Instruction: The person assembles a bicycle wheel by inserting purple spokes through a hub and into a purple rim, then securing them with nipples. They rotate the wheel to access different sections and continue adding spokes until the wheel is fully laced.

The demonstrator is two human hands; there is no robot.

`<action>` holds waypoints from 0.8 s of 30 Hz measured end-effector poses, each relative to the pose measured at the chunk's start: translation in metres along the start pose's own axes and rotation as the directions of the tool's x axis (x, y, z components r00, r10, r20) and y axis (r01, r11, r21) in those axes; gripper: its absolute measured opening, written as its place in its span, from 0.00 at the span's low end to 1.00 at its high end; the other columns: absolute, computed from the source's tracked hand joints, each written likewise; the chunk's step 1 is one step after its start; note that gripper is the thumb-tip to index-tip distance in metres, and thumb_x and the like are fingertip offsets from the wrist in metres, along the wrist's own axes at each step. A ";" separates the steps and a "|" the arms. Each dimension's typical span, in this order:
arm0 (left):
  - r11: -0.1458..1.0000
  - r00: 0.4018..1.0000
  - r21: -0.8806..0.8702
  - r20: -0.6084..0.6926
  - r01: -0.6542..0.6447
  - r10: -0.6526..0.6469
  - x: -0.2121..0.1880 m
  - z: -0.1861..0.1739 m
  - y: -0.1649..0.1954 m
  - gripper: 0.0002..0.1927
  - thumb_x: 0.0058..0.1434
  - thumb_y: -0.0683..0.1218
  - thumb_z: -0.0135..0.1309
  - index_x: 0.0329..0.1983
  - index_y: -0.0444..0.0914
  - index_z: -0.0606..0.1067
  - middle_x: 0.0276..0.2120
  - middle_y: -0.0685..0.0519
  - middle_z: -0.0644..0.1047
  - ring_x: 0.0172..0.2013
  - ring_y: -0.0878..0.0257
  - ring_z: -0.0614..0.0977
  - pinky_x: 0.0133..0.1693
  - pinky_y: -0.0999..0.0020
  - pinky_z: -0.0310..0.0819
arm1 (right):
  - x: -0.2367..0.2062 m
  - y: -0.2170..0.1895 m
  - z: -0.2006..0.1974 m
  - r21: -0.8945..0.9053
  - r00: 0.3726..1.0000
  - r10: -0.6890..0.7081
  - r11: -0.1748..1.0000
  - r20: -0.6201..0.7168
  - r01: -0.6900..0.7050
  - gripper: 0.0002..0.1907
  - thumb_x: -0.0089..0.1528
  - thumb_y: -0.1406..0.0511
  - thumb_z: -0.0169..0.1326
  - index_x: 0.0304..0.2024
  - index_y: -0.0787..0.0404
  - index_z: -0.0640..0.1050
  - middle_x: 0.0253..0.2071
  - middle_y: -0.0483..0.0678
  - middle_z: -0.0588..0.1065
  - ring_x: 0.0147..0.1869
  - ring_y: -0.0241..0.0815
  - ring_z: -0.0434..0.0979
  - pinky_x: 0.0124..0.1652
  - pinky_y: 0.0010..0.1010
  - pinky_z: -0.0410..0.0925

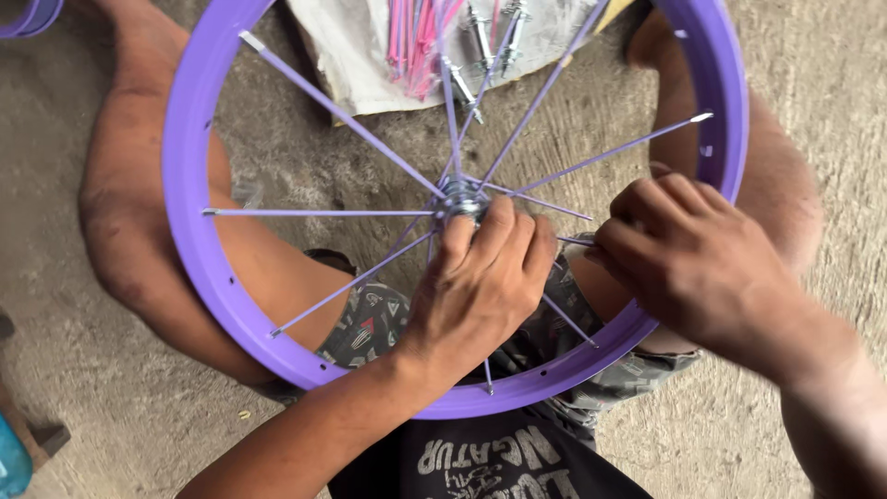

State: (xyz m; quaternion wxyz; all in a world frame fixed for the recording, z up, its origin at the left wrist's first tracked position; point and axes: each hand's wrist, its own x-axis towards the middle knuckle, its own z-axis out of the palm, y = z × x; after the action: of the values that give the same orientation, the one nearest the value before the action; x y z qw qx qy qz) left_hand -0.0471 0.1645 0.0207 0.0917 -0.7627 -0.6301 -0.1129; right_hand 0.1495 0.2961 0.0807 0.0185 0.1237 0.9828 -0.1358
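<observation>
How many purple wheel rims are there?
2. The big rim lies over the person's lap; a second rim peeks in at the top left corner. Others may be hidden.

Both arms are showing bare from the wrists up, with no sleeves, watches or rings anywhere in sight. The left hand (476,277) and the right hand (688,254) are wearing no gloves, and the fingernails are looking short. The legs are showing bare too, knees and shins uncovered. The person is wearing patterned shorts (388,319) in grey-green, with small printed patches of red and white scattered over the cloth; the fabric is creasing over the thighs. Below them a black shirt (480,462) is showing at the bottom edge, carrying large whitish block lettering across its front. No footwear is coming into view.
</observation>
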 end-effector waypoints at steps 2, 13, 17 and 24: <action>0.999 1.000 -0.022 0.018 -0.025 0.025 0.003 0.005 -0.001 0.09 0.68 0.47 0.56 0.49 0.43 0.78 0.42 0.55 0.78 0.57 0.59 0.75 0.69 0.53 0.46 | -0.001 0.018 -0.010 0.030 0.997 0.000 1.000 -0.079 0.002 0.13 0.60 0.67 0.60 0.47 0.63 0.76 0.46 0.50 0.75 0.51 0.51 0.76 0.46 0.39 0.74; 0.949 0.964 -0.176 -0.093 -0.260 0.247 0.021 -0.018 -0.037 0.05 0.74 0.46 0.55 0.40 0.45 0.76 0.30 0.58 0.74 0.48 0.61 0.78 0.69 0.56 0.51 | 0.031 0.039 -0.019 0.665 0.745 0.664 0.529 0.061 -0.527 0.17 0.76 0.65 0.39 0.63 0.68 0.68 0.26 0.48 0.72 0.26 0.37 0.74 0.28 0.29 0.69; 0.929 0.928 -0.018 -0.071 -0.369 0.367 0.031 -0.040 -0.043 0.05 0.71 0.45 0.54 0.36 0.44 0.75 0.32 0.54 0.77 0.45 0.60 0.79 0.67 0.57 0.56 | 0.032 0.032 -0.033 0.713 0.812 0.579 0.598 -0.069 -0.366 0.15 0.78 0.65 0.38 0.61 0.69 0.68 0.26 0.44 0.70 0.24 0.34 0.73 0.27 0.25 0.70; 0.905 0.906 0.050 -0.007 -0.422 0.423 0.031 -0.098 -0.064 0.07 0.67 0.47 0.50 0.35 0.41 0.76 0.30 0.54 0.75 0.43 0.59 0.80 0.62 0.59 0.65 | 0.046 0.019 -0.043 0.783 0.847 0.529 0.550 -0.057 -0.290 0.15 0.76 0.65 0.39 0.61 0.67 0.67 0.28 0.45 0.70 0.26 0.32 0.73 0.27 0.23 0.72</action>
State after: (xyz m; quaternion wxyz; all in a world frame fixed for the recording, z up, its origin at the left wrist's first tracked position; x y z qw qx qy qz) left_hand -0.1103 0.1779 0.1228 0.1376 -0.8776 -0.4518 -0.0819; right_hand 0.1095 0.3369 0.1141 -0.1451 0.3664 0.7710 -0.5004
